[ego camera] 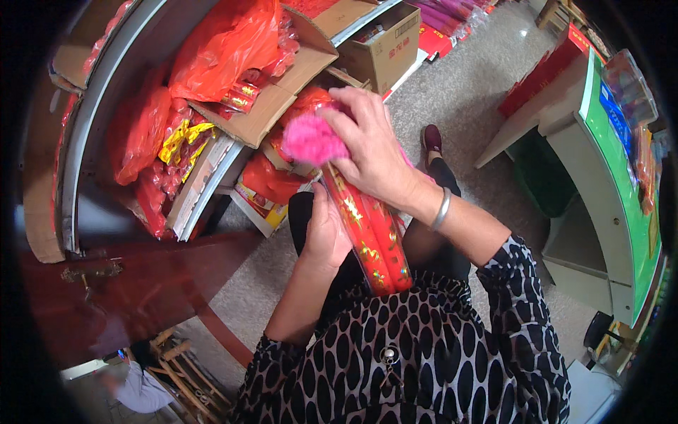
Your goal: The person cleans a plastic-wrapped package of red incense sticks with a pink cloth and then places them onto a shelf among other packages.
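Note:
My right hand (371,148) grips a fluffy pink cloth (312,139) against the upper end of a clear-wrapped pair of red candles (365,238) with gold decoration. The candles slant down from that end towards my waist. My left hand (326,228) supports them from the left side, its thumb pointing up and its palm against the wrapping. The cloth hides the candles' upper end. A silver bangle is on my right wrist.
Left and ahead, shelves hold red plastic bags (228,47) and an open cardboard flap (270,106). A cardboard box (381,53) stands beyond. To the right is a green-topped counter (617,175). Wooden chairs (183,371) and another person (140,389) are at lower left.

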A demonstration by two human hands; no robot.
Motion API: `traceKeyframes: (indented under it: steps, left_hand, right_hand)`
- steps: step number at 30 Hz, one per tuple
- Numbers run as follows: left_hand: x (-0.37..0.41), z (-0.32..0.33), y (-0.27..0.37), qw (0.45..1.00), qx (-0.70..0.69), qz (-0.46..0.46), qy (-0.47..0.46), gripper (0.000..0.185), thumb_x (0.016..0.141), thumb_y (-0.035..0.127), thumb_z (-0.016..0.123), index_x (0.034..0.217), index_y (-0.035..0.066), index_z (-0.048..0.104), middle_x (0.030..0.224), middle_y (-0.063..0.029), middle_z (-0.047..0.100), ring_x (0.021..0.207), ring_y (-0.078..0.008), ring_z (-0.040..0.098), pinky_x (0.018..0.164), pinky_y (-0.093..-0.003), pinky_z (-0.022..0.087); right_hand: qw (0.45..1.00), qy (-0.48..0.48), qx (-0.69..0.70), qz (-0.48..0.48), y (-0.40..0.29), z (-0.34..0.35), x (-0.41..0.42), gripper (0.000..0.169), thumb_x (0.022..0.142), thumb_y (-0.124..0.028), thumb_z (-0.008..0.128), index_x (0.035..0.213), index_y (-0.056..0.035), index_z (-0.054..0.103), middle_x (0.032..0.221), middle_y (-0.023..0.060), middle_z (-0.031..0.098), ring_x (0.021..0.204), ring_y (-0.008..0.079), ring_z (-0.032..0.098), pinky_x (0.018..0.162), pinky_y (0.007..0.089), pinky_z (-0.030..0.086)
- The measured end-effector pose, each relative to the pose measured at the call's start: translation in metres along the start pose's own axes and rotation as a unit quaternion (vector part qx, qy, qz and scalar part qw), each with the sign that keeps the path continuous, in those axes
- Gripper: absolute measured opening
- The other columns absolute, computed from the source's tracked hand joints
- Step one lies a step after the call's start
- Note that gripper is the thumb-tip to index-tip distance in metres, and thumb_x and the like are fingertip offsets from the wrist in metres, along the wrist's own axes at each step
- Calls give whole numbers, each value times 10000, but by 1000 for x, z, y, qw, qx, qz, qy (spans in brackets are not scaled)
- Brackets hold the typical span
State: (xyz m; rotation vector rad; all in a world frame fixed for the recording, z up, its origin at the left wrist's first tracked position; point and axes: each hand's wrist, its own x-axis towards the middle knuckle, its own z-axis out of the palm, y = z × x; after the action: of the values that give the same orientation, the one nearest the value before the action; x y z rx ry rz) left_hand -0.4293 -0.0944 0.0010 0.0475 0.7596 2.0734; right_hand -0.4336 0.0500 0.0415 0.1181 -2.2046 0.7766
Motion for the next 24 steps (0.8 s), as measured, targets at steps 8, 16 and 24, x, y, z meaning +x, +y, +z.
traceKeyframes:
  steps: [8,16,24]
  left_hand:
    - [0,-30,-1,994,-95,-39,-27,667,921,582,237,1352,82,331,1325,-113,432,1196,-259,444,1014,-414,354]
    - [0,-40,-4,987,127,-31,93,401,909,266,536,1216,27,438,1097,-108,565,1004,-224,568,880,-387,460]
    - [14,-3,12,990,135,-20,-15,575,875,396,546,1236,-29,406,1116,-255,550,1027,-379,570,880,-512,466]
  right_hand:
    - [991,-129,2,-25,-26,-6,-73,590,571,-157,678,1149,-116,563,1276,109,449,1220,370,346,873,477,359]
    - [953,-212,210,48,-17,-44,-181,485,631,-133,714,1098,-89,588,1219,123,478,1160,354,431,929,451,375]
    - [708,27,516,481,31,-53,-97,291,896,-230,544,1087,-10,544,963,71,617,834,152,610,774,291,498]
